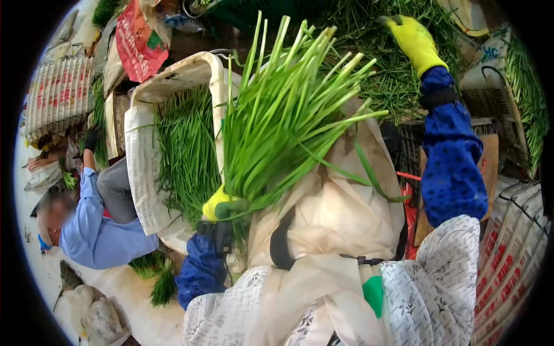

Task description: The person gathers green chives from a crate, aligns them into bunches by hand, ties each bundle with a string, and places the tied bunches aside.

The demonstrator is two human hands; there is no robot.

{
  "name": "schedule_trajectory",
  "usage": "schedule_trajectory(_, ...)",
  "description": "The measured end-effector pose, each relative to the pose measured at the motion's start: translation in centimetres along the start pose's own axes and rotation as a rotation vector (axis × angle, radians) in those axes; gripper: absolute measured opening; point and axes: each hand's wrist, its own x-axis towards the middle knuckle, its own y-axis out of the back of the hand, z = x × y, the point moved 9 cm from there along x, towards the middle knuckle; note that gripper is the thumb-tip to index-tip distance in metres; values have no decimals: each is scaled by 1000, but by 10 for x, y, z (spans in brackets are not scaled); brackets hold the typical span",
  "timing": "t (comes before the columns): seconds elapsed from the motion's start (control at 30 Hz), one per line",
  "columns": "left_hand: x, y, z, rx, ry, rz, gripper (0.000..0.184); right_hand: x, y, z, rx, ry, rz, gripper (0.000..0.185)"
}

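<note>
Bunch of long-leaved greens (288, 127), apparently garlic chives, clamped near its lower end, as viewed, in the gloved left hand (219, 206); its long axis runs forward and to the right from that hand, the pale stalk ends fanned out at the far end, a few leaves trailing over the translucent apron (334, 213). The left hand is the nearer, in contact; the gloved right hand (412, 43) lies well apart, beyond and to the right of the pale ends, so that the bunch lies leftward and bodyward of it; whether its fingers are closed on anything cannot be told. Beneath the right hand, a heap of loose leaves (381, 86); left of the bunch, which overlaps its right edge in view, a white crate (213, 72) holding upright greens (187, 150); beyond its left edge, a co-worker in a blue shirt (109, 239).
</note>
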Motion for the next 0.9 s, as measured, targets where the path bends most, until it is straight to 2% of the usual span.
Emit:
schedule_trajectory(0.03,0,-4,5,-30,-17,1,72,11,-37,5,498,25,-145,45)
schedule_trajectory(0.07,1,-8,9,-30,-32,5,73,-18,-37,-32,1134,-56,-393,46)
schedule_trajectory(0.2,5,-3,7,-11,-25,11,75,-49,-64,-106,1300,45,-811,22)
schedule_trajectory(0.23,5,1,5,-1,-14,11,75,-52,-62,-111,1364,65,-832,37)
schedule_trajectory(0.33,-2,0,8,49,30,41,75,22,-58,-29,1247,58,-374,45)
schedule_trajectory(0.4,-2,-3,15,110,-12,12,74,54,-49,20,1157,43,-58,50)
schedule_trajectory(0.43,2,-1,13,150,-42,-14,73,33,-18,-9,946,79,44,54)
schedule_trajectory(0.53,7,-9,23,214,-105,-27,68,9,-48,-101,1042,456,-637,47)
schedule_trajectory(0.6,6,-11,26,228,-98,-10,67,-25,-62,-145,897,452,-876,50)
schedule_trajectory(0.63,5,-13,29,241,-132,-5,68,-4,-77,-142,758,510,-739,53)
schedule_trajectory(0.67,8,-12,23,205,-78,-28,70,6,-78,-146,615,560,-605,57)
schedule_trajectory(0.7,8,-4,17,148,-105,-46,70,8,-79,-136,640,521,-590,52)
schedule_trajectory(0.77,7,-5,14,34,-160,-35,72,-23,-30,-143,687,435,-559,42)
schedule_trajectory(0.83,11,5,6,78,-128,-32,73,-21,-24,-128,808,368,-473,33)
schedule_trajectory(0.87,12,10,3,120,-119,-24,72,-13,7,-115,893,521,-160,30)
schedule_trajectory(0.9,12,16,-4,106,-72,-15,70,0,9,-67,806,201,-64,27)
